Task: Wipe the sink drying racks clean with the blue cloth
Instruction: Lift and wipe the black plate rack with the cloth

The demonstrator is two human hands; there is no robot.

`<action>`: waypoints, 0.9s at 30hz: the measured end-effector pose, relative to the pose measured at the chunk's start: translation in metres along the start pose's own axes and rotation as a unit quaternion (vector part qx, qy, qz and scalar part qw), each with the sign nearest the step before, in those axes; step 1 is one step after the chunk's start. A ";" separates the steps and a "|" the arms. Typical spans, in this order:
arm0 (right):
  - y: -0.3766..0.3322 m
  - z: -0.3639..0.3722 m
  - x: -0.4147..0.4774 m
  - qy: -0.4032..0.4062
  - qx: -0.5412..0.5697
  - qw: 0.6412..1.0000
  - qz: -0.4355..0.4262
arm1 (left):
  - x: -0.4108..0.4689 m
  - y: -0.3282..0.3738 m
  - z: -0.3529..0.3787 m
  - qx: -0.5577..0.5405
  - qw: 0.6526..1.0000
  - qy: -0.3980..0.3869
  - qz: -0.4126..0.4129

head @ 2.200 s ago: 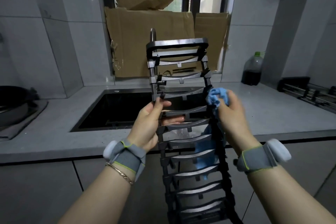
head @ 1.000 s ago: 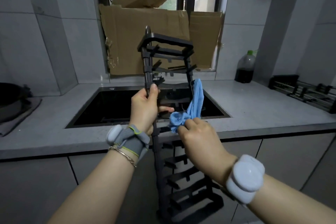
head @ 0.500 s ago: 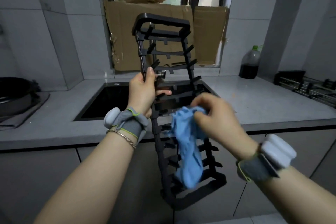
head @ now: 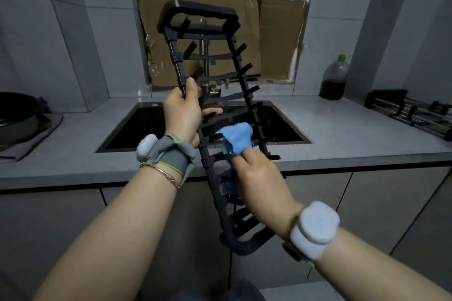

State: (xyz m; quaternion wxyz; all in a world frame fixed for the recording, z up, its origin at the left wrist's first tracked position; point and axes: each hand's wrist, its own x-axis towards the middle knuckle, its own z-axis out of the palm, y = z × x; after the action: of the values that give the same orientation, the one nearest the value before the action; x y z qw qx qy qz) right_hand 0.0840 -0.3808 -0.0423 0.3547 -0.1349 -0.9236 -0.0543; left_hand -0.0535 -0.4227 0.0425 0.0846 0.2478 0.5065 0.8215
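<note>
The blue cloth (head: 237, 138) has bunched higher on the drying rack (head: 215, 178), clutched in the right hand (head: 259, 178). The left hand (head: 182, 115) grips the rack's left rail above the sink (head: 137, 124), and the rack's lower end hangs free below the sink's front edge.

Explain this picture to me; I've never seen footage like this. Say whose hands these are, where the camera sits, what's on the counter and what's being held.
No machine here: a person works bare-handed, and one camera worn on their head looks forward and down. Both wrists wear bands with pale pods. The left hand grips the side rail of a black drying rack, held tilted above the sink. The right hand holds a bunched blue cloth against its rungs. On the grey counter stand a bottle of dark liquid at the back right and a second rack at the far right; a black pan sits at the far left.
</note>
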 end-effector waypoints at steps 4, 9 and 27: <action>-0.002 -0.013 -0.015 -0.110 0.075 0.991 0.002 | 0.003 0.004 -0.003 0.010 1.000 0.010 0.016; 0.025 -0.046 0.007 -0.309 0.120 0.937 0.112 | 0.008 0.001 -0.005 0.032 0.999 0.007 0.019; 0.027 -0.028 0.024 -0.034 0.018 0.995 0.093 | 0.010 0.006 -0.007 -0.002 0.998 0.065 0.002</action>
State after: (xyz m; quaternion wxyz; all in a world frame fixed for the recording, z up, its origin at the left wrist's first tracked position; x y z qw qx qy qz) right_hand 0.0920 -0.3554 -0.0053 0.3291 -0.2160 -0.9193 0.0004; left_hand -0.0650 -0.4266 0.0484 0.0507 0.1946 0.5087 0.8371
